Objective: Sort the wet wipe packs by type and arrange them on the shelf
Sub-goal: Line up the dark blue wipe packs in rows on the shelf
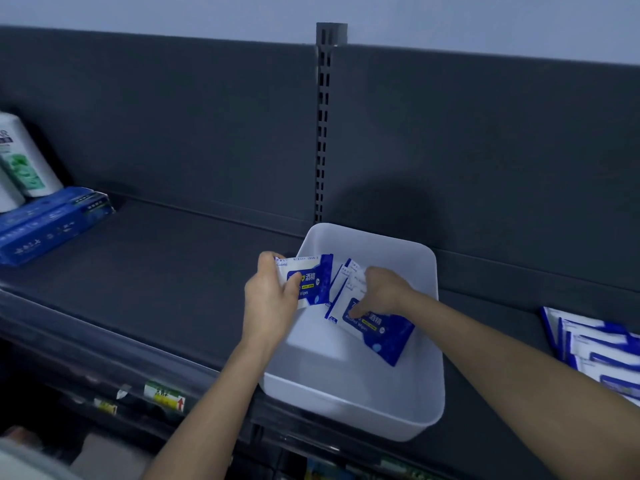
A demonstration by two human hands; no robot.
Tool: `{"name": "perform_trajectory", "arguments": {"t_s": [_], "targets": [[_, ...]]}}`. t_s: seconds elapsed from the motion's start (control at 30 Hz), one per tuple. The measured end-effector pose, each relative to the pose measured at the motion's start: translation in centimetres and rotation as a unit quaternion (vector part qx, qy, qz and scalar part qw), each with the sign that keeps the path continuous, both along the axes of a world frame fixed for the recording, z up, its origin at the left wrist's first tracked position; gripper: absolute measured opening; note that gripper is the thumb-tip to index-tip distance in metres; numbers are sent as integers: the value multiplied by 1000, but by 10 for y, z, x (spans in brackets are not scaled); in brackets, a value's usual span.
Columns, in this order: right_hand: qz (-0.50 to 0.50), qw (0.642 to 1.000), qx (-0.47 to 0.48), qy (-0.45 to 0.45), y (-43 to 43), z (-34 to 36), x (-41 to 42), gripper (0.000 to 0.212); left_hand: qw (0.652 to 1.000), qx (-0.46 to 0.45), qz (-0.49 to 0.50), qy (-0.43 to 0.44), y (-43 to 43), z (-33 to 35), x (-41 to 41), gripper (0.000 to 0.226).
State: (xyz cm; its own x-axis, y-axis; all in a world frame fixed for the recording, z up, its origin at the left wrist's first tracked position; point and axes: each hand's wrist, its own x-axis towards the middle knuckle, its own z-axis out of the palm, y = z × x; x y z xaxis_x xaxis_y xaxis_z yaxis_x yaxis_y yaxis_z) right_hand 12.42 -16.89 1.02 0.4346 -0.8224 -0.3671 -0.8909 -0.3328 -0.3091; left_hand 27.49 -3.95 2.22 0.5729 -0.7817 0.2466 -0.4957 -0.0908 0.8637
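Gripping one blue alcohol wipe pack above the white bin, the left hand curls round its edge. The right hand pinches further packs inside the bin, which sits on the dark shelf. Stacked packs lie at right.

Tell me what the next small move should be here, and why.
Probably lift the right hand up out of the white bin, bringing its alcohol wipes pack along. Its grip is on that pack, the left hand holds a matching pack over the bin's edge, and similar blue-and-white packs stand in a row on the shelf to the right.
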Motion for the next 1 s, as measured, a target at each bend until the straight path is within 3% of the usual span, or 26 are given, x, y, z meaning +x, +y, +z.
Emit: {"name": "perform_trajectory", "arguments": {"t_s": [0.17, 0.33, 0.43, 0.7, 1.0], "targets": [[-88, 981, -95, -142, 6, 23, -17, 45, 1000, -29, 6, 11, 3, 4, -5, 16], [-214, 900, -163, -344, 8, 84, -62, 45, 996, -79, -13, 36, 3, 27, -47, 15], [-239, 864, -182, -403, 15, 107, -105, 45, 993, -87, -51, 62, 0, 38, -87, 20], [-207, 890, -238, -329, 46, 104, -227, 46, 976, -46, -177, 121, -2, 26, -202, 20], [-182, 934, -194, -237, 82, 73, -354, 49, 932, 80, -266, 232, 20, -25, -327, 17]]}}
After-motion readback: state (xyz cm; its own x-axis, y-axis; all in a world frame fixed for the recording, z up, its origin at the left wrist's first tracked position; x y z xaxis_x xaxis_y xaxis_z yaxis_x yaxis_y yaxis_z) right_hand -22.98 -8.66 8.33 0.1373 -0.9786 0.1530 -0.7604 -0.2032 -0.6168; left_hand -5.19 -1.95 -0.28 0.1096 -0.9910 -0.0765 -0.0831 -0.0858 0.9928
